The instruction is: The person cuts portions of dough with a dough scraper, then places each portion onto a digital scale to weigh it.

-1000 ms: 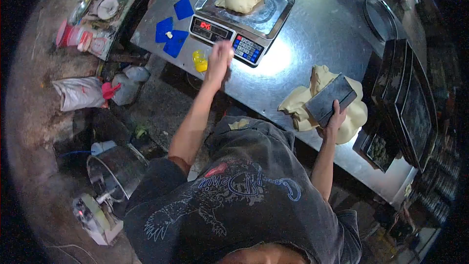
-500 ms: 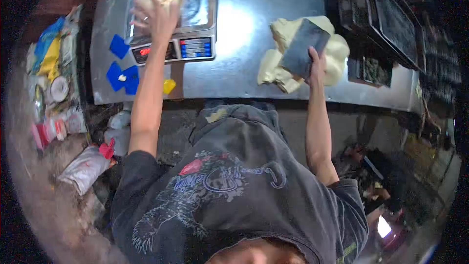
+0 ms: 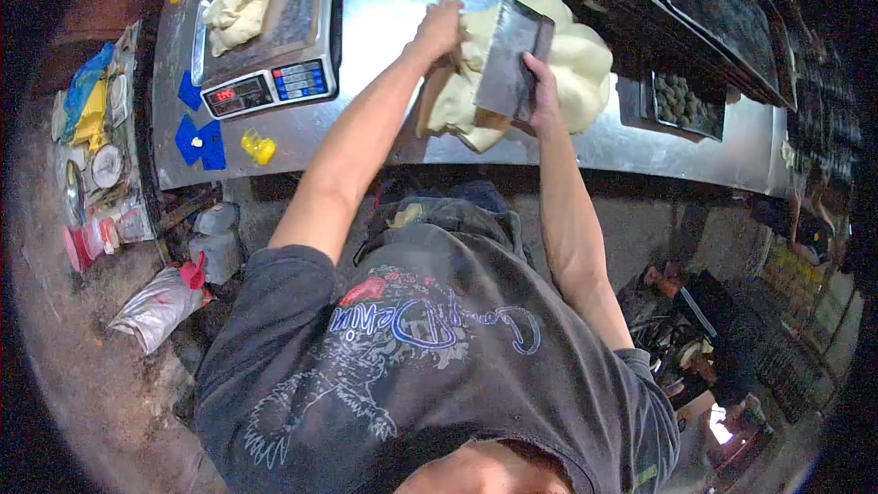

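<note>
A big pale mass of dough (image 3: 572,59) lies on the steel table (image 3: 384,9). My left hand (image 3: 439,29) grips its left edge. My right hand (image 3: 541,91) holds a flat metal scraper (image 3: 510,59), blade pressed into the dough beside my left hand. A smaller dough piece (image 3: 238,9) rests on the pan of a digital scale (image 3: 265,82) at the left end of the table.
Blue plastic cards (image 3: 199,142) and a yellow object (image 3: 258,146) lie near the scale. Dark baking trays (image 3: 695,0) are stacked at the right, with a small tray of dark pieces (image 3: 681,102). Bottles and a bag (image 3: 155,306) sit on the floor at left.
My left hand left the dough piece on the scale and moved right to grip the big dough. My right hand set the scraper into the dough. The view shifted.
</note>
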`<state>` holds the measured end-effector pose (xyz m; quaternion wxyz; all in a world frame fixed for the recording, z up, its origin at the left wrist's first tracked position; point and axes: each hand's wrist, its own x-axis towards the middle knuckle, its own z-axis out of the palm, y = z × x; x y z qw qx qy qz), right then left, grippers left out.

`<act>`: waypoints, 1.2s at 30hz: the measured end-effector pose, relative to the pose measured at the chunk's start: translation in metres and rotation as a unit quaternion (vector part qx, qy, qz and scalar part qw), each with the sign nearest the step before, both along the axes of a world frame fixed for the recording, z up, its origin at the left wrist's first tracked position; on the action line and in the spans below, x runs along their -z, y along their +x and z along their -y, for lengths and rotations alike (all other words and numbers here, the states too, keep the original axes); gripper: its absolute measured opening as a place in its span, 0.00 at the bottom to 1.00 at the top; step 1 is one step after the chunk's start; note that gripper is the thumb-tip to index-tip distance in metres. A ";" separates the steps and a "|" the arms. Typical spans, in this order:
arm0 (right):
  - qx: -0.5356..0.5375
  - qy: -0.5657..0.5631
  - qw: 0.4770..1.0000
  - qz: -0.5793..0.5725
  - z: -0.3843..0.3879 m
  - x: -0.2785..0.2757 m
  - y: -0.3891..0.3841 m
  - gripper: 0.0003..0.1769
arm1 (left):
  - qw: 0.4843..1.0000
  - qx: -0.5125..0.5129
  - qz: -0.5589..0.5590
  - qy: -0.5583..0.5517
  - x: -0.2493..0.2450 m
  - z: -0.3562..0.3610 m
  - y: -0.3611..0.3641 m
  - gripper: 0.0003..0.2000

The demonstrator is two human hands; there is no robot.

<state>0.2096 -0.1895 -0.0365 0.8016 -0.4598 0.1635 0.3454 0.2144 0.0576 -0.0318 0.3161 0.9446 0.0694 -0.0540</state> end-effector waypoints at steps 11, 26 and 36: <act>-0.056 0.039 0.997 0.031 0.000 0.007 0.013 0.22 | 0.961 -0.204 -0.051 -0.177 0.039 0.008 -0.066 0.33; -0.037 -0.030 0.997 0.056 -0.004 0.010 0.010 0.25 | 0.865 -0.379 0.292 -0.149 -0.046 -0.095 -0.232 0.16; 0.027 -0.085 0.993 0.082 -0.026 -0.017 -0.009 0.24 | 0.865 -0.222 0.336 0.300 -0.065 -0.316 -0.152 0.29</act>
